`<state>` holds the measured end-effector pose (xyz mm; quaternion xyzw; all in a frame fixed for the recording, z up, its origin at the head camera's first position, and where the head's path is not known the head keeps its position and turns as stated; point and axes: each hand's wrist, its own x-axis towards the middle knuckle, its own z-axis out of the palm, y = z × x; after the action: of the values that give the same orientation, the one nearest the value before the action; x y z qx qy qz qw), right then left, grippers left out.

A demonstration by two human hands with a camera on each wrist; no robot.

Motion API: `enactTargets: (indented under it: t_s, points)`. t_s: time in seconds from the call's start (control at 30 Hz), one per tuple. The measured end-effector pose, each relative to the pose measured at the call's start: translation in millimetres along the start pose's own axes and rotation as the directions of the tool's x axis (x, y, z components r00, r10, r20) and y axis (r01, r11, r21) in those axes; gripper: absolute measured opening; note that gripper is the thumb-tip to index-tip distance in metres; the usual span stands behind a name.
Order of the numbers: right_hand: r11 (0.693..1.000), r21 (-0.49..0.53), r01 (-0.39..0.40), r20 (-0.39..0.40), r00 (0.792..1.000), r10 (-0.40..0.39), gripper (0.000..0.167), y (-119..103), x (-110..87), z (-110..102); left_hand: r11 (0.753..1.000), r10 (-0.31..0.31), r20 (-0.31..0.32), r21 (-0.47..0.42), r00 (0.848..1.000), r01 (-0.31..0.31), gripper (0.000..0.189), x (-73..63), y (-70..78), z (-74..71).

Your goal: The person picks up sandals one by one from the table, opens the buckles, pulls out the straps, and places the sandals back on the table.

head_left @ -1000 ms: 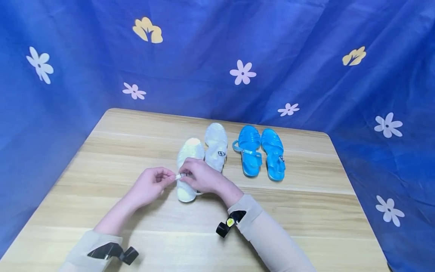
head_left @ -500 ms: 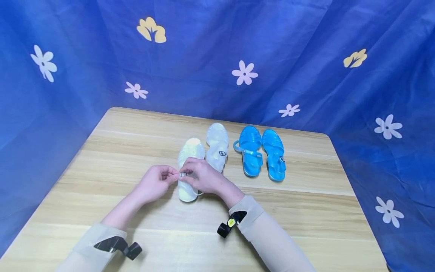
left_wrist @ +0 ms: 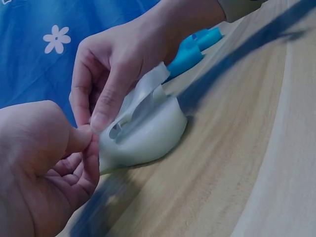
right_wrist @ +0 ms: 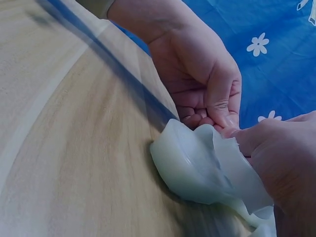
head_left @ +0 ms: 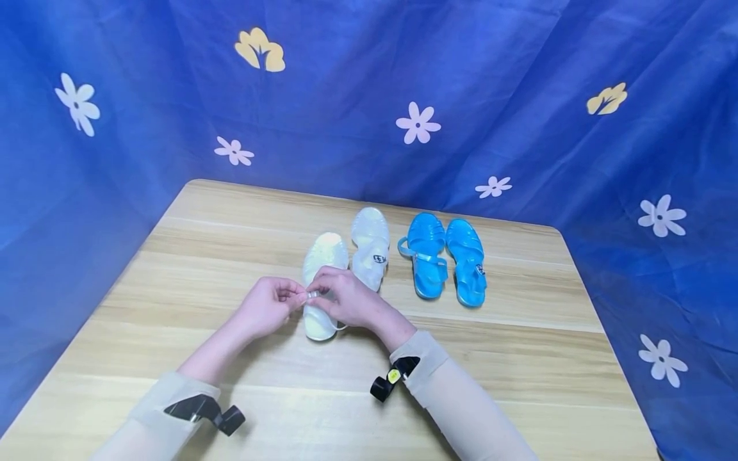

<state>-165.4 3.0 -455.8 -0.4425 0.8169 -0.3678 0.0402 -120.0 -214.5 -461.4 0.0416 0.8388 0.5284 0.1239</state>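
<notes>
A white jelly sandal (head_left: 324, 253) lies on the wooden table, its toe away from me. Over its left side my two hands meet at its ankle strap (head_left: 313, 294). My left hand (head_left: 270, 308) pinches the strap's end between thumb and forefinger. From the other side, my right hand (head_left: 348, 299) pinches the strap by its buckle, which the fingers mostly cover. In the left wrist view, both sets of fingertips touch in front of the sandal's heel (left_wrist: 153, 133). The right wrist view shows a loose band of the white sandal (right_wrist: 242, 173) beside my right hand.
A second white sandal (head_left: 369, 234) lies just right of the first. Further right is a pair of blue sandals (head_left: 426, 230), side by side. A blue flowered curtain (head_left: 346, 96) hangs behind the wooden table (head_left: 242, 224).
My left hand has shifted a little right, up against my right hand's fingers. Less of the white strap shows between them. The other sandals have stayed in place.
</notes>
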Motion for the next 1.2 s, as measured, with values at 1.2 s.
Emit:
enactTargets:
  t_s: [1.2]
  points:
    - [1.000,-0.003,0.023,-0.051,0.998,-0.023,0.021,1.6,-3.7,3.4,0.998,-0.011,0.011,-0.064,1.000,0.012,0.023,-3.6,3.0,-5.0]
